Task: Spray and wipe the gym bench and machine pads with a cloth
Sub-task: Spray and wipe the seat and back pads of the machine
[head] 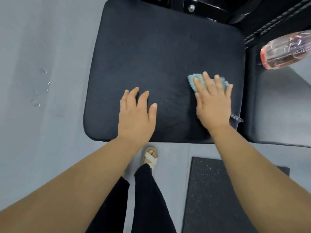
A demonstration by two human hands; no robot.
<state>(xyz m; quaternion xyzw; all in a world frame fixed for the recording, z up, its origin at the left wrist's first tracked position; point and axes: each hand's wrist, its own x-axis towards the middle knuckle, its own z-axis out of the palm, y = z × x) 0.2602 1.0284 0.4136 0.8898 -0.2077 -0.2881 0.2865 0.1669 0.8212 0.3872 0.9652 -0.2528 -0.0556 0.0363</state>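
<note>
A dark padded seat pad [151, 47] of a gym machine fills the upper middle of the view. My right hand [212, 105] presses flat, fingers straight, on a teal cloth [195, 81] near the pad's right front part; most of the cloth is hidden under the hand. My left hand [136, 115] rests on the pad's front middle with fingers spread and slightly bent, holding nothing. A clear spray bottle with pink liquid [286, 49] lies on its side to the right of the pad.
Black machine frame with bolts [190, 7] stands behind the pad. The grey floor [42, 132] has a few water drops [37, 100] at the left. A black speckled rubber mat [210, 195] lies at the lower right. My sandalled foot [149, 157] stands below the pad's front edge.
</note>
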